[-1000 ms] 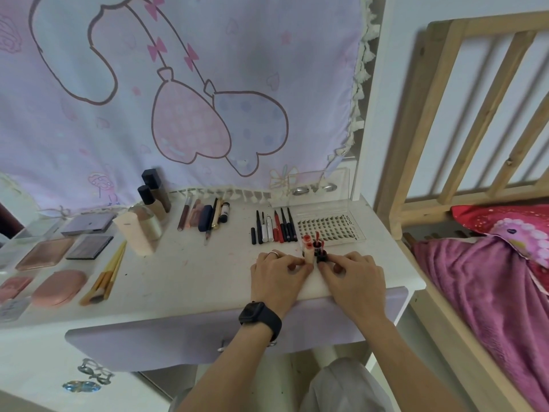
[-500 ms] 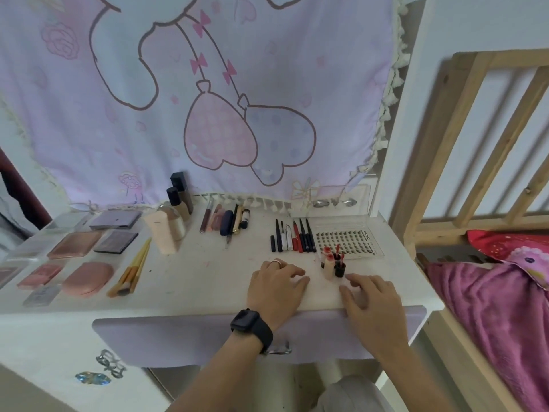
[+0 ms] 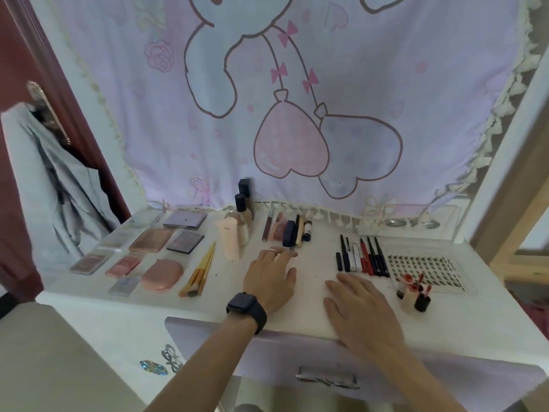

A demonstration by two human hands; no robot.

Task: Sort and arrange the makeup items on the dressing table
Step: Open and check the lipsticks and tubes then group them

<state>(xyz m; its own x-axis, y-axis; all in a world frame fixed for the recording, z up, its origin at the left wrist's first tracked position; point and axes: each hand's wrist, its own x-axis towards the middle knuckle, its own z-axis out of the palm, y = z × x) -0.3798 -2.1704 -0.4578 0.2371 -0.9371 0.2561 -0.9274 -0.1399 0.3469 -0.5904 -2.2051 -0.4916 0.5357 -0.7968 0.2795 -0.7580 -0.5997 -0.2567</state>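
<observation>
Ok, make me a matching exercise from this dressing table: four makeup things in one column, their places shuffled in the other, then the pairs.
1 yellow-handled brushes
2 row of pencils
3 lash tray
4 dark-capped bottles

A upright by the curtain
B far right of the table
C beside the pink compact
D just beyond the right hand

Pairs: 1-C, 2-D, 3-B, 4-A
</observation>
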